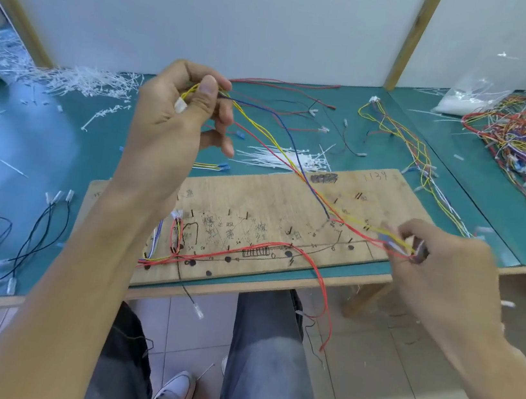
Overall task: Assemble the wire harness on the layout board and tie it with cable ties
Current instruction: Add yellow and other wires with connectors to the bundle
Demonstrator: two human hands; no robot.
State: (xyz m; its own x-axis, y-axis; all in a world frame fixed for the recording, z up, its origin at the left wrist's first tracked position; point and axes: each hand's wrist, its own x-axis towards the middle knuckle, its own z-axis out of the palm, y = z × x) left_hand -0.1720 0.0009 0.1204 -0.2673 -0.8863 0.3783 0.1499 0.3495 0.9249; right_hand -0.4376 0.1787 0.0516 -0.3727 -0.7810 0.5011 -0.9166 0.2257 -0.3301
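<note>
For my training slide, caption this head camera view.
The left hand and right hand hold yellow, red and blue wires above the layout board, cable ties scattered behind.

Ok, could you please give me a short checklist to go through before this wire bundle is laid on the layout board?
1. Left hand grips the white connector end of the wire bundle: ok.
2. Right hand pinches the far ends: ok, though blurred.
3. Strands untangled between the hands: cannot tell.
4. Layout board lies flat on the table with its pegs showing: ok.
5. Cable ties lie just behind the board: ok.
6. Red wire lies wholly on the board: not ok, it hangs over the front edge.
</note>
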